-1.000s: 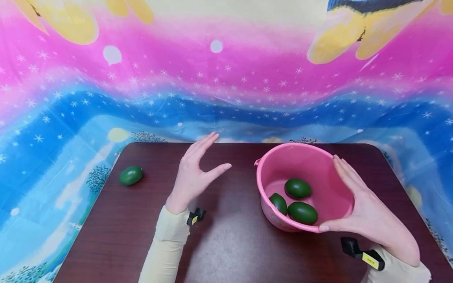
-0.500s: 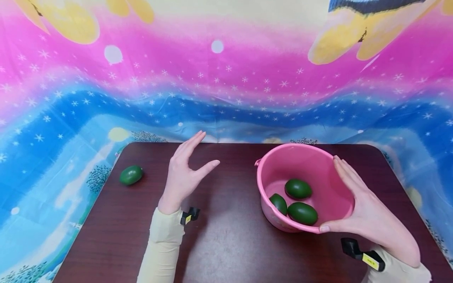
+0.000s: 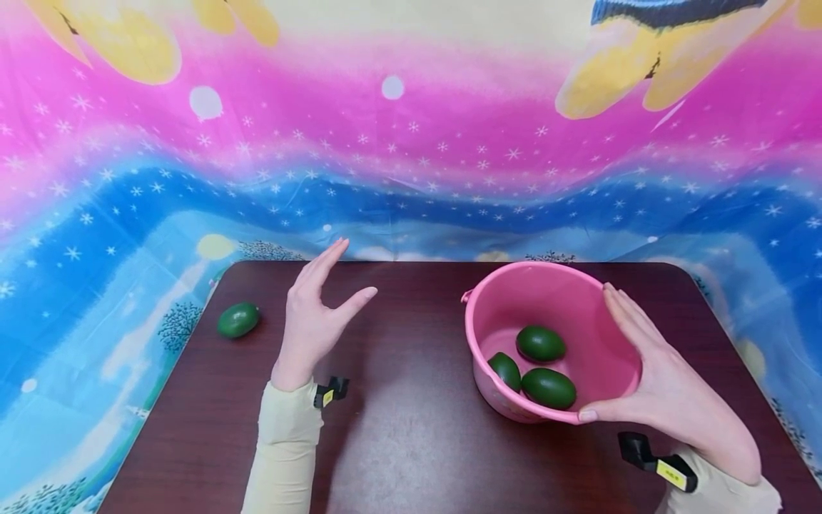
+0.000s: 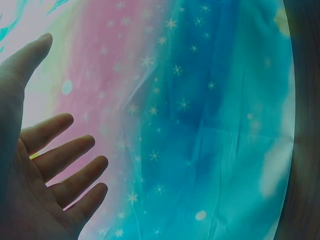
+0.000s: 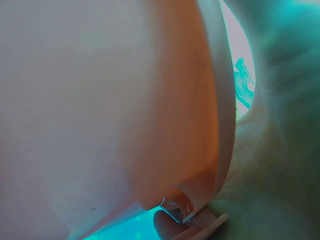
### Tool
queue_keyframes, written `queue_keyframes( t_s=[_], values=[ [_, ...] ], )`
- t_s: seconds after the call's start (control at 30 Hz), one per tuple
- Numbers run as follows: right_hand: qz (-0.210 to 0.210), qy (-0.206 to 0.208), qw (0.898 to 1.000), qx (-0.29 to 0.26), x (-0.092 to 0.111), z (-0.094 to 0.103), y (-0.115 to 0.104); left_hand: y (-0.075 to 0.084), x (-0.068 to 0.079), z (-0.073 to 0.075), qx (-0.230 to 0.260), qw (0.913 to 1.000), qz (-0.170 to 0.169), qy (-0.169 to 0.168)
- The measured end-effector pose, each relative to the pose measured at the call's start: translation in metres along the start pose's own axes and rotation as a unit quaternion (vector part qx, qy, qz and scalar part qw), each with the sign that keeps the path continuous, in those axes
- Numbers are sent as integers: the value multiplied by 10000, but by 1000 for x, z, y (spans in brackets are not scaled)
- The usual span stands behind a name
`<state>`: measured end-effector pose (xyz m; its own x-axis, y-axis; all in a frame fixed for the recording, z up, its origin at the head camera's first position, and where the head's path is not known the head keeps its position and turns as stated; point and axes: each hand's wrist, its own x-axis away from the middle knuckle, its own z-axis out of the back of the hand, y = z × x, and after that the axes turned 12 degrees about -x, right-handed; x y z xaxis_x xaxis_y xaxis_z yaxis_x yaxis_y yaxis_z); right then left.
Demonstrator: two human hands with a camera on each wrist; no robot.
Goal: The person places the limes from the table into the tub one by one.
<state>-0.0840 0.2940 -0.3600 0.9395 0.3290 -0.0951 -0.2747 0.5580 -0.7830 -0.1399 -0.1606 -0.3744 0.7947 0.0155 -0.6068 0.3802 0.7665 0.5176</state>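
Note:
My left hand hovers above the table, thumb spread from straight fingers and nothing in it. To its left, a dark green avocado lies on the tabletop. On the right stands a pink bucket, its rim gripped by my right hand with the thumb at the near side and the fingers farther back. Inside lie three more avocados: one toward the back, one at the left wall, one at the front. The bucket's wall fills most of the right wrist view.
The dark brown table has rounded far corners. A colourful cloth backdrop with snowflakes hangs behind it and along both sides. A small handle lug sticks out at the bucket's left rim.
My left hand has moved left, away from the bucket and toward the lone avocado, staying spread. The right hand and the bucket have stayed in place.

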Motion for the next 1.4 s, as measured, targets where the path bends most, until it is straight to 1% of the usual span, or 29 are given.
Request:
queue_keyframes(
  t_s=[0.33,0.6,0.9,1.27,1.4],
  values=[
    [-6,-4,10000,54,0,0,0,-9,2,8,-141,9998,112,131],
    [122,38,9999,33,0,1,-1,-14,4,14,-178,9993,304,117],
    [37,21,9999,156,0,1,-1,-21,5,18,-143,9988,432,185],
    [147,61,9998,151,1,0,-1,-33,7,23,-207,9975,635,230],
    [34,-16,9999,143,0,1,-2,-39,8,26,-270,9968,712,257]
  ],
)
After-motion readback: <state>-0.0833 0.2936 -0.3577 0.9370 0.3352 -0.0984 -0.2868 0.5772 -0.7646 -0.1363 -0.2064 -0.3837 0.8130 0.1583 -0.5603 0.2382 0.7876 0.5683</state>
